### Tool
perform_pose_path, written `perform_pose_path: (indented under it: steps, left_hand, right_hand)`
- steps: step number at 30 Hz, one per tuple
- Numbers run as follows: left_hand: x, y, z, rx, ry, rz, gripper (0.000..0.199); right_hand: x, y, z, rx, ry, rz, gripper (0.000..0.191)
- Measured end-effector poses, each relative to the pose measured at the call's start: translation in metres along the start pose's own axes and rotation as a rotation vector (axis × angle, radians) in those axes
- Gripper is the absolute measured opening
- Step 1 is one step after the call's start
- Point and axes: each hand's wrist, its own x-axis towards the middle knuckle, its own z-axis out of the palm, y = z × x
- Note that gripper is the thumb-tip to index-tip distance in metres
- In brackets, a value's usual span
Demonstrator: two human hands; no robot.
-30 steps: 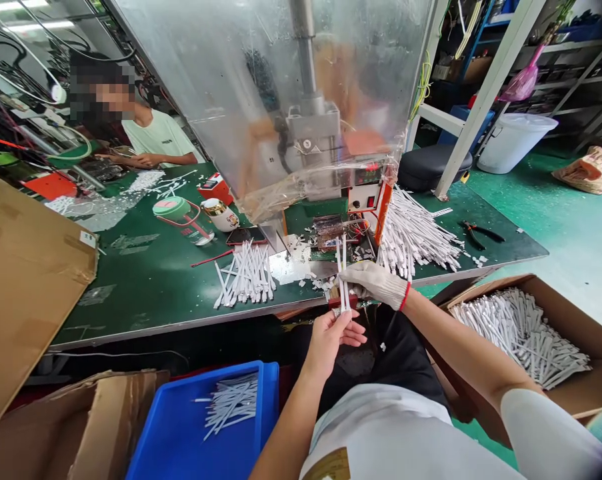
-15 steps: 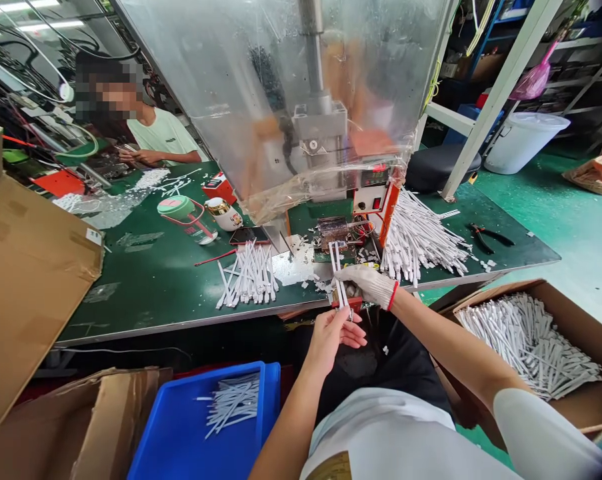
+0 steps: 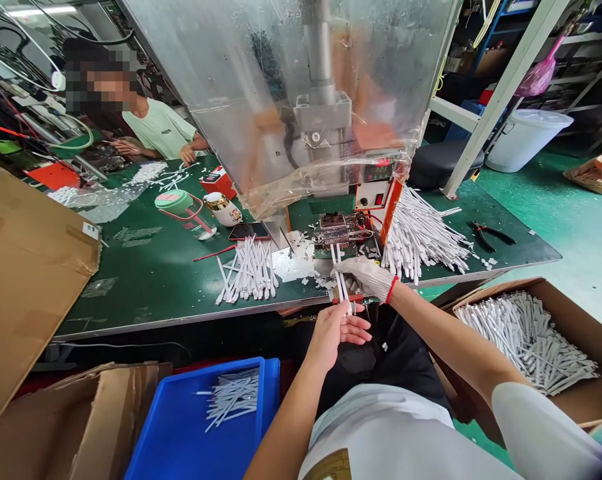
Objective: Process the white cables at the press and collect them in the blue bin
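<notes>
Bare left hand [image 3: 333, 338] and white-gloved right hand [image 3: 363, 278], fingers of both closed around white plastic strips [image 3: 339, 280], just off the edge of a green tabletop [image 3: 131, 280].

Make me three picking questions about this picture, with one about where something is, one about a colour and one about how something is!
1. Where is the blue tray?
A. On a shelf
B. Below the edge of the table
C. On the chair

2. What colour is the band on the glove of the right hand?
A. Blue
B. Yellow
C. Red

3. How is the cardboard box on the right?
A. Open, with lots of white strips inside
B. Shut and taped
C. Tipped over

Answers:
1. B, it sits low down, under the edge of the green table.
2. C, a red band circles the wrist.
3. A, its top is open and the strips show.
</notes>
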Motion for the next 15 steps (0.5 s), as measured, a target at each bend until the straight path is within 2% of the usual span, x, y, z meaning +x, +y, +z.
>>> perform_pose_path:
  steps: [7,15]
  left_hand:
    - [0.002,0.002,0.003,0.049,0.045,0.020,0.060]
    - [0.006,-0.003,0.002,0.029,0.056,0.047,0.064]
  right_hand:
    - [0.021,-0.016,0.010,0.107,0.111,-0.036,0.028]
    - [0.017,-0.020,0.017,0.112,0.195,-0.064,0.025]
